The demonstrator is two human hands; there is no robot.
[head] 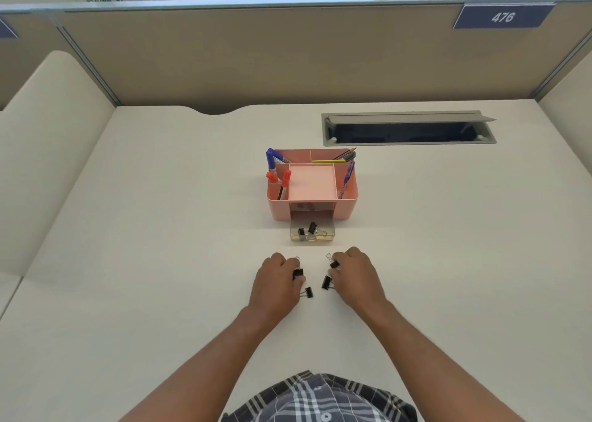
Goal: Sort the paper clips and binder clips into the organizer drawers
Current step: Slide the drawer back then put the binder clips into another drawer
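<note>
Two hands (pixel 278 280) (pixel 355 275) each pinching binder clip (pixel 298 273) (pixel 334 264), cream desk (pixel 160 261), pink organizer (pixel 312 187) w/ open drawer (pixel 312 233), tan partition (pixel 256 53)

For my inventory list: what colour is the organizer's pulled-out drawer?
The drawer is clear, see-through plastic, unlike the pink organizer. The head view, the only one, shows it.

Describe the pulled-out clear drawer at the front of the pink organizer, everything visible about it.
The drawer is a small, shallow tray of clear, faintly yellowish plastic. It is pulled out from the central slot low in the pink organizer, its base on the desk. Inside lie black binder clips with silver wire handles; the exact count is hard to tell. Neither hand touches it; the left hand and right hand are nearer the person, among loose clips.
</note>
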